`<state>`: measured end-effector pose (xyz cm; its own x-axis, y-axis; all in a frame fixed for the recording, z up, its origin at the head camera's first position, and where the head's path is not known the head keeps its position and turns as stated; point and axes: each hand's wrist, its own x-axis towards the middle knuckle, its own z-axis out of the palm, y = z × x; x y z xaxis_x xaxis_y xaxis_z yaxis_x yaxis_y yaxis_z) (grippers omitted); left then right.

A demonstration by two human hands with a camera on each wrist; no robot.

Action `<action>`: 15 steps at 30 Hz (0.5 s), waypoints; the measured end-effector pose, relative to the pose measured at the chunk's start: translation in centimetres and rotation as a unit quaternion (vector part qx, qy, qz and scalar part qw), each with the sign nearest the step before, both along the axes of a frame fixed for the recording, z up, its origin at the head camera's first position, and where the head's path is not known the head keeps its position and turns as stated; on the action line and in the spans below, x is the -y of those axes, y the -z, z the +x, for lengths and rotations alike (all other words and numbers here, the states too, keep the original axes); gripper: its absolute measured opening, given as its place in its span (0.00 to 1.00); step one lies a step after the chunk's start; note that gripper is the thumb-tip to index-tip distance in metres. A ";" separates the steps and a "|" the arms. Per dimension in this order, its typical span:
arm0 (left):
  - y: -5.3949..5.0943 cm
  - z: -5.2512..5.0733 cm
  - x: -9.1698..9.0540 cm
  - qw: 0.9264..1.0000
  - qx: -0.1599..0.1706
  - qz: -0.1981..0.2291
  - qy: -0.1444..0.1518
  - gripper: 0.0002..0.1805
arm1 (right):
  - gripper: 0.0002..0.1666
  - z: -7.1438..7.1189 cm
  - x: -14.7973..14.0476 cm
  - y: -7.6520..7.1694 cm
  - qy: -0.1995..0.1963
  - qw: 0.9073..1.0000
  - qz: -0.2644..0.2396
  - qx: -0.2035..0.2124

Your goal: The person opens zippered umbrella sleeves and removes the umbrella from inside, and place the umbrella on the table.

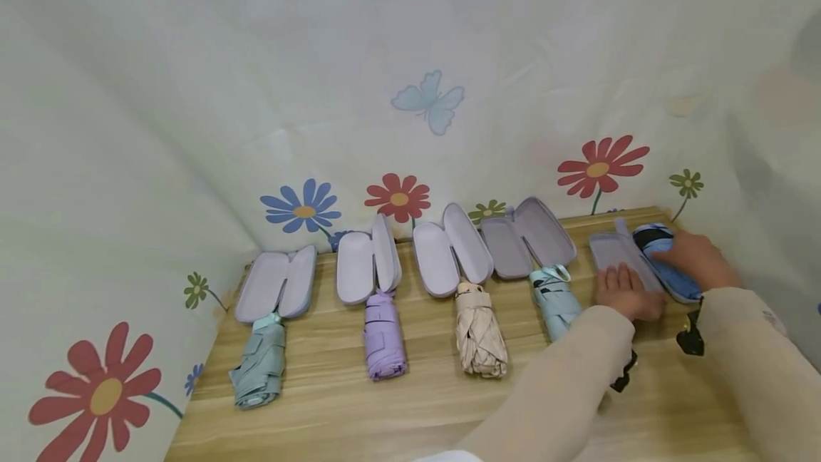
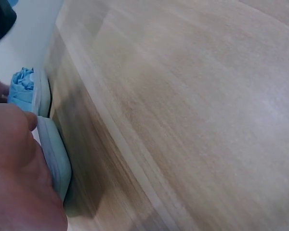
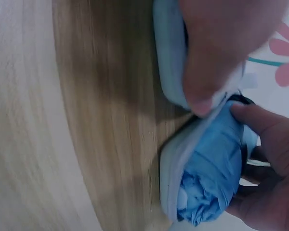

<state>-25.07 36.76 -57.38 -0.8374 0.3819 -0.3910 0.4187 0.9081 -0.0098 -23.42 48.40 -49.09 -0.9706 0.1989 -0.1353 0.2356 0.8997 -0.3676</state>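
At the right end of the table, an open pale grey case (image 1: 611,251) has a folded blue umbrella (image 3: 209,159) in its right half. My right hand (image 1: 699,262) holds that umbrella, with the thumb on its upper side and the fingers round its far side in the right wrist view. On the case's left half rests my left hand (image 1: 627,294), its fingers lying over the inside and its thumb near the rim. A folded pale blue umbrella (image 1: 555,301) lies left of my left hand, partly hidden by the forearm.
Several more open cases stand in a row along the back, such as the leftmost case (image 1: 261,285). Before them lie a grey-green umbrella (image 1: 259,366), a purple umbrella (image 1: 383,341) and a beige umbrella (image 1: 481,334). A flowered curtain (image 1: 321,127) borders the wooden table (image 1: 321,419).
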 end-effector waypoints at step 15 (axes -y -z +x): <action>-0.6 0.8 0.0 1.000 -0.021 -0.019 0.002 0.35 | 0.13 -1.5 3.6 0.9 0.095 0.991 0.083 -0.040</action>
<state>-24.22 36.72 -56.82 -0.8519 0.3708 -0.3698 0.4211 0.9049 -0.0626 -24.90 44.79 -49.98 -0.9196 0.3928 -0.0087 0.3831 0.8913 -0.2424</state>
